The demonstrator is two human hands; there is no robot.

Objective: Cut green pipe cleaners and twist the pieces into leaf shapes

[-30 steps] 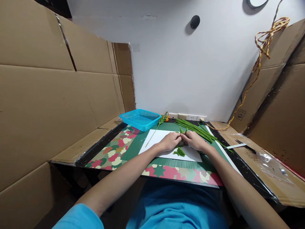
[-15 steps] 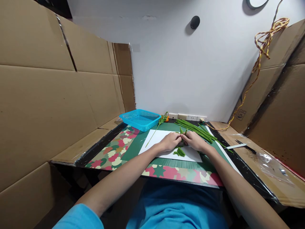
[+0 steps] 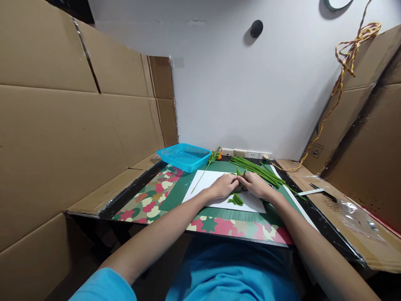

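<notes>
My left hand point(image 3: 225, 185) and my right hand point(image 3: 254, 184) meet over a white sheet of paper point(image 3: 200, 184), their fingertips pinched together. A green pipe cleaner point(image 3: 238, 172) is between them, with short fuzzy ends poking up past the fingers. How it is bent is hidden behind my hands. Just below them, a small pile of short, folded green pipe cleaner pieces point(image 3: 237, 200) lies on the paper. Past my right hand is a bundle of long straight green pipe cleaners point(image 3: 258, 170).
A blue plastic basket point(image 3: 185, 156) stands at the back left. Beside it lies a long green stem with leaves and an orange end point(image 3: 215, 156). Scissors point(image 3: 324, 194), a white strip point(image 3: 310, 192) and a clear plastic bag point(image 3: 357, 215) are at the right. Cardboard walls point(image 3: 125, 125) flank the table.
</notes>
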